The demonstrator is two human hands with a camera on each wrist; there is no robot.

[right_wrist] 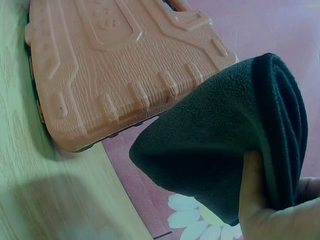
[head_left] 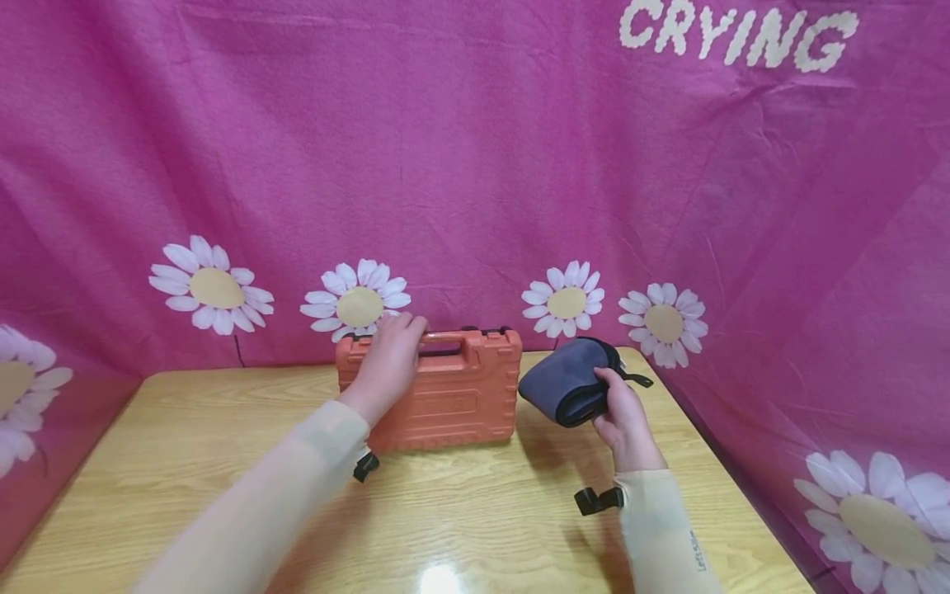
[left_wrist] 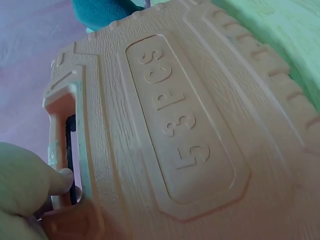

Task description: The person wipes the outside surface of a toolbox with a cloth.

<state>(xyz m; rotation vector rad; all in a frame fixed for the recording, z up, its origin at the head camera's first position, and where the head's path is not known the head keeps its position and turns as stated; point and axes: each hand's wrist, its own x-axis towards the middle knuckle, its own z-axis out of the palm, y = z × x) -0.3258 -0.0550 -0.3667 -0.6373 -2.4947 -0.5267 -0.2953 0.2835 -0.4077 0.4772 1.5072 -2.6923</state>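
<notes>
An orange plastic carrying case, upright on its long side, stands toward the back of the wooden table. Its handle is gripped by my left hand, with the thumb through the opening. Raised "53PCS" lettering shows on the case's face in the left wrist view. My right hand holds a folded cloth, dark blue-grey with black edging and a small black loop. Thumb on one side and fingers behind, the hand pinches the folded cloth just right of the case, above the table.
Beneath everything is a light wooden table. A pink curtain with white daisies hangs close behind the table's back edge and along both sides. Black straps hang from both wrists.
</notes>
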